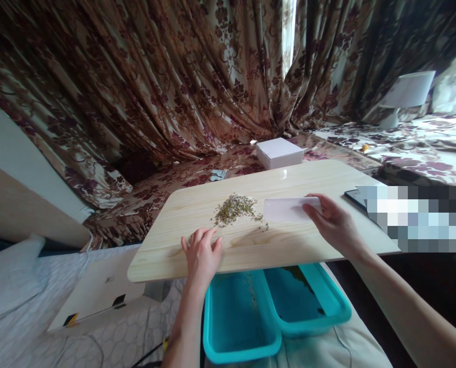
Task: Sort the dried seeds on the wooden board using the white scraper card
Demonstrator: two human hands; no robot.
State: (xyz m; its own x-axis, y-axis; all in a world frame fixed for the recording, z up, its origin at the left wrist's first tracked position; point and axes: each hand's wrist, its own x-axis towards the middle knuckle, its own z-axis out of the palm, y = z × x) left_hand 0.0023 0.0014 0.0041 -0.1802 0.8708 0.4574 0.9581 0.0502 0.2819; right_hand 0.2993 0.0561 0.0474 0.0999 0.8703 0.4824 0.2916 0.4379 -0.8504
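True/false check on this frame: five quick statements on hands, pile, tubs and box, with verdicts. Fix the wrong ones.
1. The right hand holds a flat pale piece. True.
2. The left hand grips the same piece. False: it is on the near side of the pile, apart from the piece.
3. The pile lies in a tub. False: it lies on the wooden tabletop.
4. The tubs are turquoise. True.
5. The white box stands open. False: its top is closed.

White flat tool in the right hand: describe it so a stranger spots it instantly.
Find the pale wooden tabletop. Right of its greenish, speckled heap, the right hand holds the flat tool. It is a thin, whitish rectangle, unlike the loose heap or the thick white box behind.
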